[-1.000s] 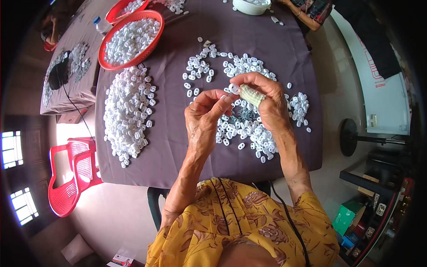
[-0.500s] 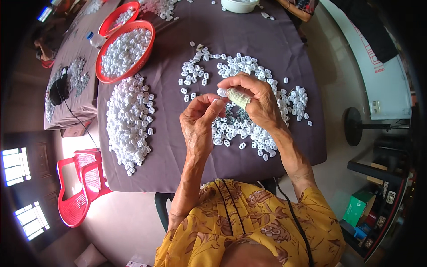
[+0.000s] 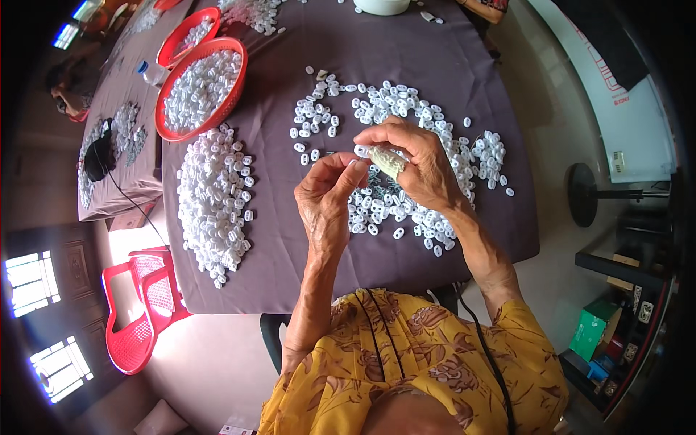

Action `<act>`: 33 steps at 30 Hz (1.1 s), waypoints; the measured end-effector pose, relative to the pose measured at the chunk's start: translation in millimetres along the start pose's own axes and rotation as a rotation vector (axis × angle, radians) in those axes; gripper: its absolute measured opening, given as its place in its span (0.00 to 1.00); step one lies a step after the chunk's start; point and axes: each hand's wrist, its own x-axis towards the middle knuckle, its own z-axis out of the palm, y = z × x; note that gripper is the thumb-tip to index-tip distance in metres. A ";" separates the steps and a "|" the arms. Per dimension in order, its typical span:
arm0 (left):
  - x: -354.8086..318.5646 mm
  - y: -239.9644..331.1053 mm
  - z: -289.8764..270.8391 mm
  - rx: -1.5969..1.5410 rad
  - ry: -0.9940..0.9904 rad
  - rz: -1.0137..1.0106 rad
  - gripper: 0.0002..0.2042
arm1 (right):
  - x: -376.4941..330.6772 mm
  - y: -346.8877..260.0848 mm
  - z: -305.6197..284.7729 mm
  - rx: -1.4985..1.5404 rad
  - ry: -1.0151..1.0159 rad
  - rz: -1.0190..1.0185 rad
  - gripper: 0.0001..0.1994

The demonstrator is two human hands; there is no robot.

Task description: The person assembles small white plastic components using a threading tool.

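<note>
Head view: my right hand [image 3: 424, 170] pinches a pale ridged stack of small white pieces [image 3: 386, 161] above the worktop [image 3: 304, 246], while my left hand [image 3: 326, 196] pinches one small piece at its end. A big heap of loose white oval pieces [image 3: 406, 196] lies beneath, likely undone; a red basket [image 3: 235, 80] holds more.

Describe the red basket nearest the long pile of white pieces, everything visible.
The red basket is round and shallow, seemingly plastic with a slotted wall. It sits tilted on the purple-grey tablecloth, heaped with small white pieces. A second red basket lies just beyond it, and a small bottle at its left rim. No hand touches it.
</note>
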 end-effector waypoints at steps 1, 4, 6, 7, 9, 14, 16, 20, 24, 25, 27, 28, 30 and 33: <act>-0.2 -0.3 0.2 0.001 0.005 -0.004 0.05 | -0.2 0.1 -0.4 0.000 0.001 0.000 0.10; 0.3 0.4 0.3 0.013 0.015 -0.008 0.05 | -0.3 0.5 0.2 0.022 0.001 -0.024 0.10; 0.4 1.2 0.9 0.008 0.013 -0.010 0.05 | -0.8 2.1 0.8 0.026 0.014 -0.036 0.11; 0.4 1.6 1.1 0.004 0.010 -0.013 0.05 | -0.7 2.1 0.8 0.027 0.013 -0.035 0.11; 0.5 1.5 1.1 -0.003 -0.001 -0.019 0.05 | -0.9 2.8 1.3 0.043 0.018 -0.036 0.11; 0.2 1.1 0.8 -0.012 -0.014 -0.027 0.06 | -1.5 2.6 1.3 0.036 0.012 -0.034 0.11; -0.7 2.5 1.4 0.002 0.003 -0.042 0.06 | -1.8 1.9 1.2 0.048 0.009 -0.029 0.11; -0.4 1.4 1.6 -0.009 0.015 -0.052 0.06 | -1.8 0.0 0.1 0.073 -0.014 0.003 0.12; 0.6 -1.0 0.2 -0.021 0.025 -0.069 0.06 | -2.0 -1.3 0.6 0.054 -0.018 0.040 0.11; 0.8 -1.3 0.1 -0.023 0.035 -0.082 0.06 | -2.1 -0.6 0.6 0.054 -0.020 0.041 0.11; 0.8 -1.0 0.1 -0.023 0.037 -0.083 0.07 | -2.5 1.1 0.1 0.042 -0.022 0.020 0.12; 0.8 -0.7 0.1 -0.023 0.036 -0.083 0.07 | -2.5 1.4 0.1 0.042 -0.024 0.021 0.12; 0.9 -0.8 0.5 -0.022 0.036 -0.083 0.07 | -2.8 2.0 0.0 0.047 -0.020 0.042 0.12; 1.9 -2.5 -1.1 -0.017 0.034 -0.084 0.09 | -2.9 1.0 0.0 0.024 -0.018 0.026 0.13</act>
